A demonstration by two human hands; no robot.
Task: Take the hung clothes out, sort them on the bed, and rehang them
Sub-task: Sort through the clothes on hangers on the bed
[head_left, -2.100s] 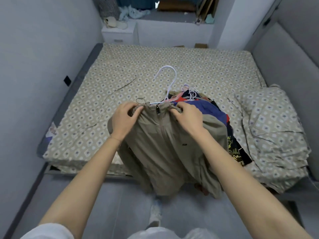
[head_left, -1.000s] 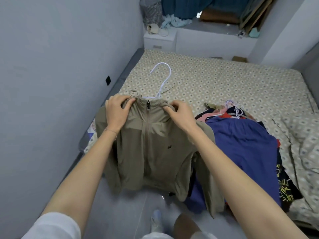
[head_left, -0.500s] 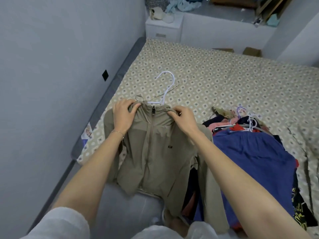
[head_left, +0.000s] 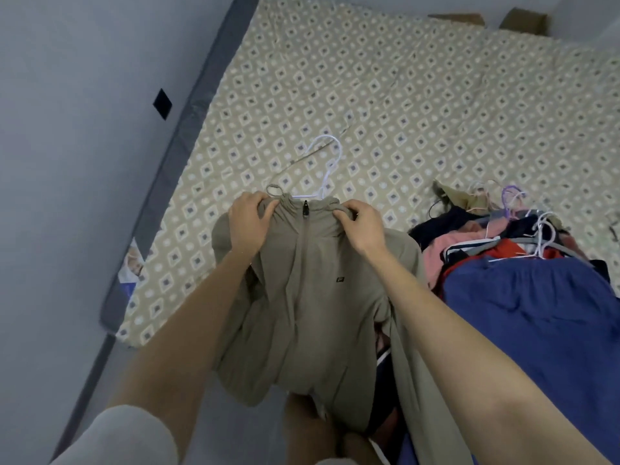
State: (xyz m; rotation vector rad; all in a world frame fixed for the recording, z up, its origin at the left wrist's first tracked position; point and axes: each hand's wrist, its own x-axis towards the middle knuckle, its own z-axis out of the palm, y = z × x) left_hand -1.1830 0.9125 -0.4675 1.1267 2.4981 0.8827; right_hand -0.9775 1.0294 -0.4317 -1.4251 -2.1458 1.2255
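A khaki zip jacket (head_left: 302,297) hangs on a white hanger (head_left: 327,166) over the near left edge of the bed (head_left: 402,95). My left hand (head_left: 250,224) grips its left shoulder at the collar, and my right hand (head_left: 360,224) grips the right shoulder. The jacket's lower part drapes off the bed edge toward my legs. To the right lies a pile of clothes on hangers (head_left: 523,236), topped by a blue garment (head_left: 536,313) with pink, red and dark pieces under it.
The bed has a beige diamond-patterned sheet and a grey frame edge (head_left: 174,156) against the wall on the left. A black square (head_left: 162,104) is on that wall. Cardboard boxes (head_left: 523,16) sit beyond the far side of the bed.
The view has tilted down and moved closer to the bed. Both hands keep their grip on the jacket's shoulders and have carried it left of the pile, lowering it toward the sheet.
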